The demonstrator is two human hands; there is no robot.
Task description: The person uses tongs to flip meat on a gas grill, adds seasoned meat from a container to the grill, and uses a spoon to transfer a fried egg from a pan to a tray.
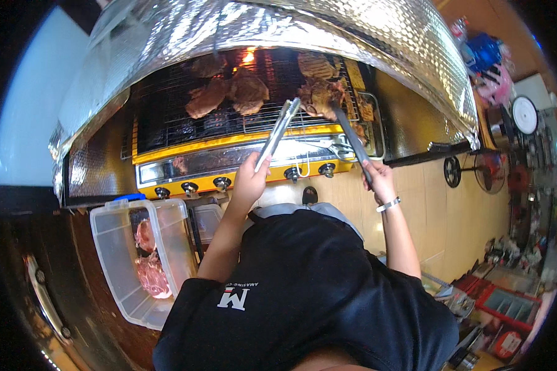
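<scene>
My left hand [252,177] is closed around silver metal tongs [277,136], which point up over the front of the grill [161,147]. The tongs' tips are close to a browned piece of meat [319,94] at the right of the rack. My right hand [379,177] grips a long, dark, narrow tool [351,136]; its far end reaches that same meat, and its exact kind cannot be made out. Two more slabs of meat, one on the left [207,98] and one in the middle [249,91], lie on the wire rack. Flames [249,57] show behind them.
Foil-covered hood [278,28] arches over the grill. Black knobs [221,183] line its yellow front. What looks like scissors [340,148] lies at the grill's right front. A clear plastic bin [114,260] with raw meat [152,275] stands at lower left. A fan [490,170] stands at right.
</scene>
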